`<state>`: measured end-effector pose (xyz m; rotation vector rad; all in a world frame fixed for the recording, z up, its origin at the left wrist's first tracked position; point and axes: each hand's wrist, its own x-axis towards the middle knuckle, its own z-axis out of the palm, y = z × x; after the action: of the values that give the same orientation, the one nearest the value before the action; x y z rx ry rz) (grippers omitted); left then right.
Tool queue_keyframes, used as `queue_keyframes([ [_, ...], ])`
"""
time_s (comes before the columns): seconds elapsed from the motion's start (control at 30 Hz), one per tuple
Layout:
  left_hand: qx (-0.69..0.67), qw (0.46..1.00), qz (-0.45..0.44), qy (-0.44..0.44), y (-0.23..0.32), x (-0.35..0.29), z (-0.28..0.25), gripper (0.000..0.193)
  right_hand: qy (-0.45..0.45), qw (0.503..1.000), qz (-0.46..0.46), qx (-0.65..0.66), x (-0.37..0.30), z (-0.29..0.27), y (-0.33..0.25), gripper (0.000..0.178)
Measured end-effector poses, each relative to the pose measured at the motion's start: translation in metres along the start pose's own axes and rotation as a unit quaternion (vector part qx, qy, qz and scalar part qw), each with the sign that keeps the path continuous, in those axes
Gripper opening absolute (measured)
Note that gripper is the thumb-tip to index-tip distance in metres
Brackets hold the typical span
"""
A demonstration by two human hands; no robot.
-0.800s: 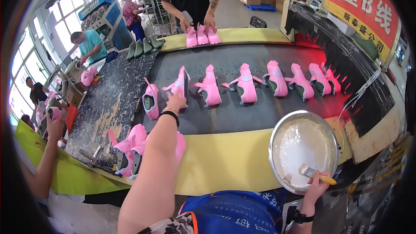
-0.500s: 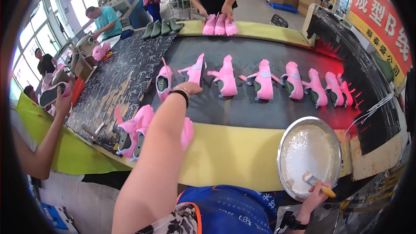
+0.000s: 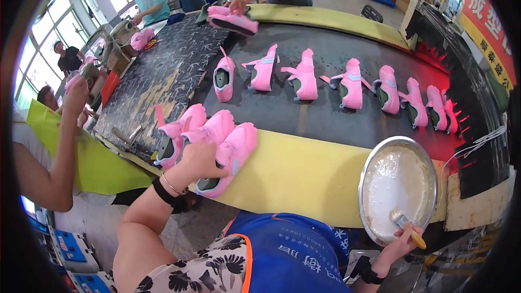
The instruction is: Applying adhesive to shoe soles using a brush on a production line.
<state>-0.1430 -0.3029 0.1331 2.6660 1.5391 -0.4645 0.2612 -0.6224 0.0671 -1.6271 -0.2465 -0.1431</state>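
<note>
My left hand [image 3: 198, 160] is clamped on a pink shoe [image 3: 230, 157] left of the glue bowl [image 3: 399, 187]; right hand [image 3: 399, 244] grips the brush [image 3: 404, 222]. Seven shoes beyond the bowl look done, three left.

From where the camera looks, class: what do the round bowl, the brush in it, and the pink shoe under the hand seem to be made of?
Bowl: probably metal; its rim is silvery and glossy, and it holds white paste.
Brush: pale bristles and a yellowish handle, perhaps wood, held by the right hand.
Pink shoe, under the left hand: matte pink upper, probably synthetic; dark inside.
</note>
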Motion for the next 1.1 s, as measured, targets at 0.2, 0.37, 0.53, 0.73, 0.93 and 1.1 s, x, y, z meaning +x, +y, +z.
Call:
queue_keyframes([
  [0.2,-0.192,0.975,0.028,0.111,0.049,-0.006,0.031,0.049,0.009,1.000,-0.017,-0.005,-0.004,0.004,-0.007,0.015],
  [0.37,-0.267,0.955,0.118,0.053,0.124,0.006,0.029,0.052,-0.002,1.000,-0.023,0.001,-0.014,-0.001,-0.020,0.013],
  [0.53,-0.347,0.920,0.157,0.094,0.130,0.035,0.022,0.080,0.004,0.998,-0.059,0.025,-0.016,-0.013,-0.029,0.008],
  [0.73,-0.361,0.917,0.071,0.153,0.137,-0.004,0.052,0.102,0.026,0.998,-0.051,0.039,-0.013,-0.016,-0.029,0.011],
  [0.93,-0.579,0.809,0.047,-0.090,0.111,0.015,0.086,0.064,-0.052,0.997,-0.015,0.053,-0.007,0.009,-0.023,0.010],
  [1.1,-0.571,0.818,-0.043,-0.057,0.086,0.017,0.076,0.065,-0.133,0.985,-0.081,-0.078,0.019,0.015,-0.016,0.009],
])
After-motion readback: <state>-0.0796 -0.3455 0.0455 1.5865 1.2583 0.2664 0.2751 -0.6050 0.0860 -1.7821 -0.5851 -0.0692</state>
